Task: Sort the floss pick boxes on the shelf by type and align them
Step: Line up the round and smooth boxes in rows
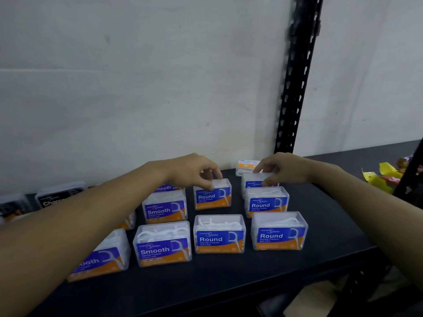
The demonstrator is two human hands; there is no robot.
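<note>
On a black shelf [229, 282], each hand pinches a small clear plastic "Round" floss pick box by its lid: left hand [192, 170] on the middle-column back box [212, 195], right hand [283, 169] on the right-column rear box [254, 180]. Likely light, rigid, slick; gripping the side edges seems safest.
</note>
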